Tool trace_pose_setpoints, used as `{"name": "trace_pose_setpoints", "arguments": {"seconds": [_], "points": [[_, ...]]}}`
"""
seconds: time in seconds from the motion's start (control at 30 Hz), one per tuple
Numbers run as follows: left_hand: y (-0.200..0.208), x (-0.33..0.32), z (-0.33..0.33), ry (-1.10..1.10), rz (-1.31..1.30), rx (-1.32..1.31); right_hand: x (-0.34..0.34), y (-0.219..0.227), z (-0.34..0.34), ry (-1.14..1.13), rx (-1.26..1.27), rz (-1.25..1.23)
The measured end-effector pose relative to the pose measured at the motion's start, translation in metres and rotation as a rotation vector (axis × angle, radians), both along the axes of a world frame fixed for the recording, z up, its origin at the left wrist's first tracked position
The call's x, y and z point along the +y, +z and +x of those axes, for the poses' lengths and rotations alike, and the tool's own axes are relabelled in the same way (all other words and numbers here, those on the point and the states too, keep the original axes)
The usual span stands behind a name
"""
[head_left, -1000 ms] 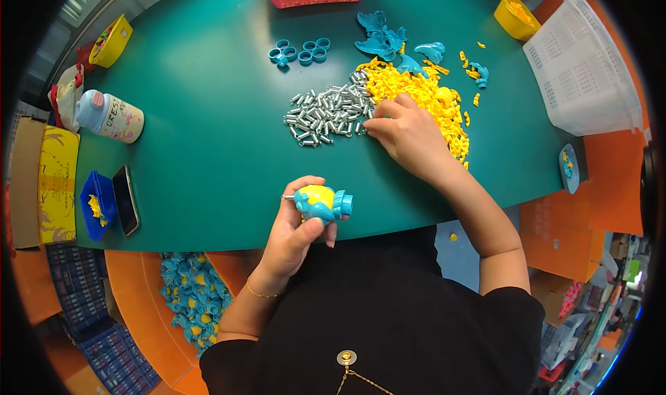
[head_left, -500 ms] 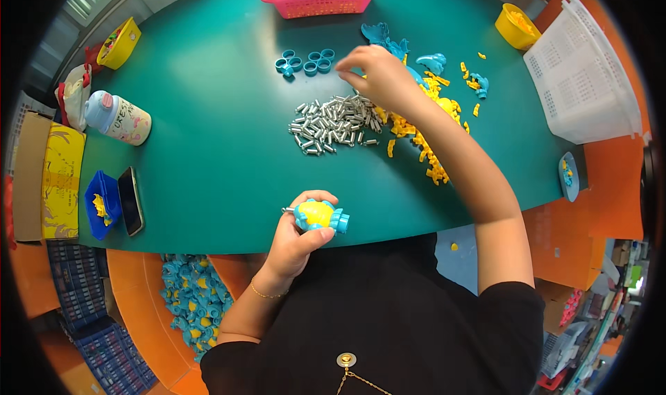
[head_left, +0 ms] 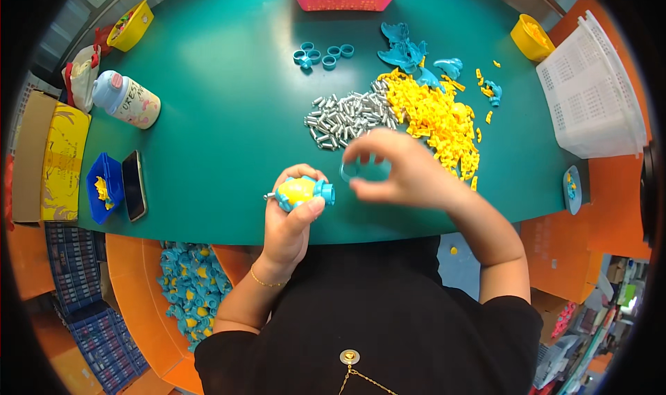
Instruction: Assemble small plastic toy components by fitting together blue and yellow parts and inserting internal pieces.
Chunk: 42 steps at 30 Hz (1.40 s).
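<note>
My left hand (head_left: 291, 211) is closed around a small teal-and-yellow plastic toy body (head_left: 298, 192) near the table's front edge. A metal pin sticks out of the toy's left end, and a round teal neck faces right. My right hand (head_left: 402, 169), smeared by motion, pinches a teal ring (head_left: 345, 171) between thumb and fingers, just right of the toy and apart from it. Behind my hands lie a heap of small silver metal cylinders (head_left: 347, 117), a pile of yellow plastic pieces (head_left: 437, 117) and several loose teal rings (head_left: 329, 62).
Larger teal parts (head_left: 402, 48) lie at the back of the green table (head_left: 222, 117). A pink basket (head_left: 347, 0) stands behind, a white crate (head_left: 590, 90) to the right. At left are a bottle (head_left: 128, 100), a phone (head_left: 134, 185) and a blue tray (head_left: 104, 187). Finished-looking toys fill an orange bin (head_left: 135, 291).
My right hand has come back from the teal rings toward the toy, with one ring in its fingers. My left hand still holds the toy. The whole view has shifted slightly.
</note>
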<state>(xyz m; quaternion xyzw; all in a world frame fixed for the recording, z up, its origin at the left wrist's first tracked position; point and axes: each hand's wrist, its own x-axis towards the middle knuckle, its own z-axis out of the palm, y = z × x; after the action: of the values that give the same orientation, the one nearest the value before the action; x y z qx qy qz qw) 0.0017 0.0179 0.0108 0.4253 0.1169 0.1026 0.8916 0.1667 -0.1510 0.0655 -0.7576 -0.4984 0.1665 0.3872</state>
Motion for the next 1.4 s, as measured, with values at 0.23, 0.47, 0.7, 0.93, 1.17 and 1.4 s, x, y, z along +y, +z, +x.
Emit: {"name": "trace_pose_setpoints", "arguments": {"seconds": [0.23,0.47,0.7,0.93,1.17,1.4], "points": [[-0.002,-0.020,0.005,0.012,0.138,-0.110,-0.021,-0.018,-0.041,-0.100,0.356,0.350],[-0.006,-0.032,-0.002,0.052,0.290,-0.159,-0.029,-0.038,-0.048,-0.073,0.034,0.496],[0.004,-0.025,-0.009,-0.050,0.480,-0.115,-0.036,-0.047,-0.058,-0.039,0.084,0.536],[0.023,0.018,-0.020,-0.217,0.910,-0.023,-0.028,-0.043,-0.050,0.151,0.147,0.412],[0.061,0.119,-0.128,-0.208,0.820,0.591,-0.062,-0.008,-0.001,0.255,0.058,0.065],[-0.067,0.208,-0.284,-0.217,1.315,1.144,-0.110,0.007,0.069,-0.226,-0.008,0.006]]}}
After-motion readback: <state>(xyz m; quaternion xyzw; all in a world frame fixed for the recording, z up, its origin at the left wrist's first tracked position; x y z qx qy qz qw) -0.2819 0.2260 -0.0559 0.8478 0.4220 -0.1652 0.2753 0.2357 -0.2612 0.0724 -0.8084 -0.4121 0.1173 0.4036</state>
